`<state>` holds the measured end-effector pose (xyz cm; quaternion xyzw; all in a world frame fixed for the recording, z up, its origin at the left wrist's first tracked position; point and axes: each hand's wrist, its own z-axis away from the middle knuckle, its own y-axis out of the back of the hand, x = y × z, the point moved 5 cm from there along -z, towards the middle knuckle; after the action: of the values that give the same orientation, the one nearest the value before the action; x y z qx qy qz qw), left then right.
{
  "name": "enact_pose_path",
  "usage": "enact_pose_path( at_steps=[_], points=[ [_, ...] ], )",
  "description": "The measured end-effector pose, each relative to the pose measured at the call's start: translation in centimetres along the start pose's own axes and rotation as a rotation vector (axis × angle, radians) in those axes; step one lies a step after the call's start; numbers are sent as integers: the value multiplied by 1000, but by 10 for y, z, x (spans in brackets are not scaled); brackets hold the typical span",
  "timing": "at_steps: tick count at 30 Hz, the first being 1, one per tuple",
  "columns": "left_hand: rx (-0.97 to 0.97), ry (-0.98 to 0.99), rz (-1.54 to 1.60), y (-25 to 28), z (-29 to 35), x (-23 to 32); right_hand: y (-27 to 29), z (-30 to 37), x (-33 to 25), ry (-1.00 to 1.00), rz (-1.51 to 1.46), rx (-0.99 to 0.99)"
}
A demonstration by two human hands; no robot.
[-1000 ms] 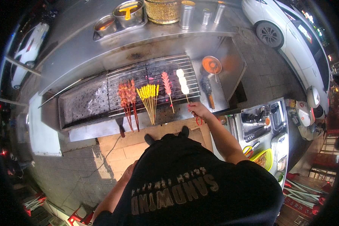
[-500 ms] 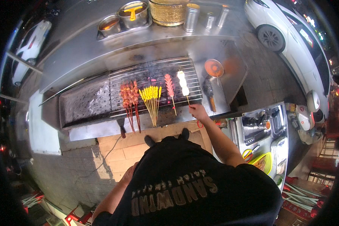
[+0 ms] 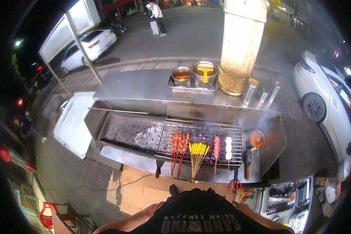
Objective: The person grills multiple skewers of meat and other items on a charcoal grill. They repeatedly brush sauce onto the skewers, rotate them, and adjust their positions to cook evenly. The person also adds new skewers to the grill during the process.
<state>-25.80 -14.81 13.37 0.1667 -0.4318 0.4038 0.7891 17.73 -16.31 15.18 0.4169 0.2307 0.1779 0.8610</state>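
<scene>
My left hand [image 3: 156, 206] is low beside my dark shirt, its fingers hidden by the cloth. My right hand [image 3: 240, 205] is down on the other side, below the red-handled scissors [image 3: 234, 185] at the grill's front; its fingers are too hidden to read. Across the grill grate [image 3: 171, 127] lie meat skewers [image 3: 179, 143], a fan of yellow skewers [image 3: 199, 149], one pink scored sausage skewer [image 3: 216, 144] and a skewer of white pieces [image 3: 228, 148]. A brush with a wooden handle [image 3: 247, 160] rests on the metal right of the grate, below a bowl of red seasoning [image 3: 257, 139].
On the rear shelf [image 3: 132, 85] stand two sauce pots [image 3: 205, 74], a thick stained pipe [image 3: 241, 46] and three metal shakers [image 3: 250, 91]. A steel tray table [image 3: 277, 202] is at lower right. Cars are parked beyond; two people [image 3: 155, 19] stand on the road.
My right hand has let go of the white skewer and drawn back to my side. The skewer stays on the grate. My view has tilted up, showing more of the road.
</scene>
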Motion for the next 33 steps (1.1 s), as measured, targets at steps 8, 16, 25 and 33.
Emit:
enact_pose_path(
  at_steps=[8, 16, 25, 33],
  points=[
    [4, -47, -96, 3, -16, 13, 65, -53, 15, -143, -703, 42],
    [5, -90, -147, 1, -29, 21, 85, -68, 14, -149, -837, 24],
    [23, -87, -171, 4, -27, 17, 90, -75, 16, -164, -879, -21],
    [26, -98, -179, 2, -29, 20, 94, -79, 16, -165, -899, -48]
  ],
)
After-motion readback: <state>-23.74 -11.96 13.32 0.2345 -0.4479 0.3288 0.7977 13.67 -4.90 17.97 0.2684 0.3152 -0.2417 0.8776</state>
